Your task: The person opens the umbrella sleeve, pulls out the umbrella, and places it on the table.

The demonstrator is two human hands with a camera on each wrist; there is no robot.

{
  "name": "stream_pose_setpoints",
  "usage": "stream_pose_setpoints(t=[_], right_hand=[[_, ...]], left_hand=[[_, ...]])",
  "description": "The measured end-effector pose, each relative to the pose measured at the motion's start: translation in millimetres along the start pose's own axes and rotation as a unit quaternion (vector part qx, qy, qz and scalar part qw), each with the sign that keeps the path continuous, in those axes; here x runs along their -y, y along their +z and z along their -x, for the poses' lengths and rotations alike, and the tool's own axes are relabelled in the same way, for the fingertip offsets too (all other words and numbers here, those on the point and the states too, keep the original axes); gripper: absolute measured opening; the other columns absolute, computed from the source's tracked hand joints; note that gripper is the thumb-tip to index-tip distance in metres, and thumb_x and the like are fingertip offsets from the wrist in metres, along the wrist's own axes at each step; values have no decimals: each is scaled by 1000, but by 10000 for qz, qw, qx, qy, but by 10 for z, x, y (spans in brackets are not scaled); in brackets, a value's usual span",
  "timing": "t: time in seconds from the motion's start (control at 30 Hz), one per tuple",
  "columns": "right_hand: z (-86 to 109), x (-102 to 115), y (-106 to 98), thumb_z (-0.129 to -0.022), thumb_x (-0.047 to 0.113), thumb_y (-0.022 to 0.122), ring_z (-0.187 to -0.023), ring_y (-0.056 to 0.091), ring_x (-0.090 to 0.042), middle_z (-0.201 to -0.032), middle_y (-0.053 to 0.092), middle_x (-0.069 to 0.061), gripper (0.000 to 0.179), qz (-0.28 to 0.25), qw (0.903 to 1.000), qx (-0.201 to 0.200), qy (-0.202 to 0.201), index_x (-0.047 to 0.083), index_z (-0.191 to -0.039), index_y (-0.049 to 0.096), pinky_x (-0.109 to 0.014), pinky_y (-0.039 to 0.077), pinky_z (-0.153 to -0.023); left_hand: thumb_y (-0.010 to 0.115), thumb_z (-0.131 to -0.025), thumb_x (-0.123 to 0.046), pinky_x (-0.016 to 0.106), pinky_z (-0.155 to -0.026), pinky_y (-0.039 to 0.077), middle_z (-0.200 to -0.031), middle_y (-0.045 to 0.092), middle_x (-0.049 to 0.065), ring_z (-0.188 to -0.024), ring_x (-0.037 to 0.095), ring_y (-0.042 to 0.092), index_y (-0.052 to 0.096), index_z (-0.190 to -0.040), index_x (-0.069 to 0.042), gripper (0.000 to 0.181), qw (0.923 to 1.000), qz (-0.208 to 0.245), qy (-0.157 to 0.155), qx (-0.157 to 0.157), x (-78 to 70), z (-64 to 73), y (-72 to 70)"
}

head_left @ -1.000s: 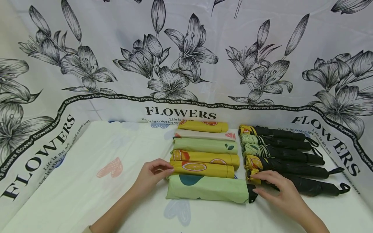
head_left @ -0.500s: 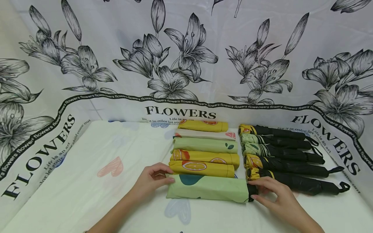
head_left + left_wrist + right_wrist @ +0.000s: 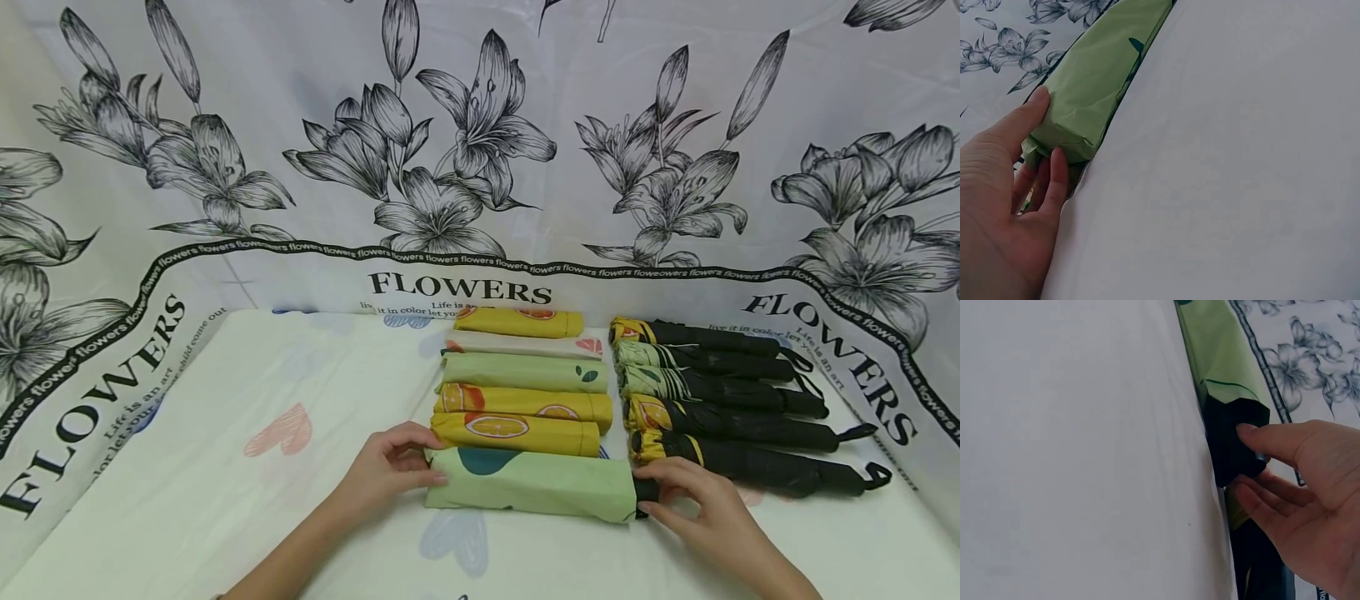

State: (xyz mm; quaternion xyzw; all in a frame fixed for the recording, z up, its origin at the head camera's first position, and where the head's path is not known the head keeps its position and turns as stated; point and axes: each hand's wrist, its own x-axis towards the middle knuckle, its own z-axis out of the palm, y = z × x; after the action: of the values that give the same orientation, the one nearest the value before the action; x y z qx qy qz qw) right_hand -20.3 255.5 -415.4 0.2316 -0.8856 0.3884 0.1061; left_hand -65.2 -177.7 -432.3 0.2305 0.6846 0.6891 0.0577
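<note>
A light green sleeve with a dark green patch, black at its right end, looks like a folded umbrella (image 3: 532,485) lying crosswise at the front of the bed-like white cloth. My left hand (image 3: 392,471) pinches its left end; in the left wrist view the thumb lies on one side of the green fabric (image 3: 1085,94) and the fingertips on the other. At the opposite end my right hand (image 3: 693,504) holds the black tip (image 3: 1235,434) between thumb and fingers.
Behind it lies a column of sleeved bundles: yellow with orange slices (image 3: 525,433), green (image 3: 525,372) and pinkish (image 3: 517,343). To the right several black folded umbrellas (image 3: 772,464) with wrist loops lie in a row. A flower-printed curtain (image 3: 465,200) rises at the back.
My right hand has shifted from beside the nearest black umbrella onto the green umbrella's black end. My left hand has moved slightly down onto its left end. The umbrella has hardly moved.
</note>
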Motion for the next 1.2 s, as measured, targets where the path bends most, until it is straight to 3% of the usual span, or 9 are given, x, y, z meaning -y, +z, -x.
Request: stream_pose_setpoints(t=[0.3,0.6,0.73,0.87,1.03,1.2], right_hand=[[15,10,33,-74,-8,90,-81,60,1,-103,73,-3,44,53,9998,-9,200,7,-113,77,-21,57,-68],[29,22,85,-74,-11,88,-80,60,0,-101,72,-1,45,-64,9997,-221,-8,6,-114,76,-15,55,-69],[27,32,105,-75,-7,89,-79,58,0,-101,71,-1,45,-81,9999,-78,98,3,-117,75,-19,54,-66],[20,33,104,-77,-3,89,-78,58,3,-99,69,3,45,-4,9997,48,232,3,-119,75,-21,54,-64],[9,19,78,-78,-4,88,-78,59,2,-95,67,6,44,-17,9999,48,96,3,-119,75,-19,54,-65],[8,24,39,-79,-2,88,-78,58,1,-97,66,10,45,-95,9997,149,193,6,-120,75,-20,55,-66]], left_hand=[[83,-85,5,22,-87,60,-104,71,-6,-101,5,67,75,-98,13,18,9992,-209,-95,-340,-13,-12,23],[81,-87,5,18,-77,57,-89,74,-6,-86,4,67,79,-93,10,9,9973,-421,119,-596,-1,-27,20],[80,-86,8,17,-72,56,-86,74,-9,-82,3,66,78,-94,12,9,9974,-335,144,-625,-7,-23,15],[81,-86,7,17,-69,54,-85,74,-10,-79,3,64,77,-93,12,9,9969,-351,18,-698,-22,-18,18],[83,-85,4,15,-66,52,-82,74,-10,-74,2,61,77,-93,10,12,9939,-515,-283,-931,-41,-14,28],[81,-84,9,15,-65,52,-83,75,-10,-74,1,62,73,-95,17,16,9939,-307,-275,-1018,-33,-4,24]])
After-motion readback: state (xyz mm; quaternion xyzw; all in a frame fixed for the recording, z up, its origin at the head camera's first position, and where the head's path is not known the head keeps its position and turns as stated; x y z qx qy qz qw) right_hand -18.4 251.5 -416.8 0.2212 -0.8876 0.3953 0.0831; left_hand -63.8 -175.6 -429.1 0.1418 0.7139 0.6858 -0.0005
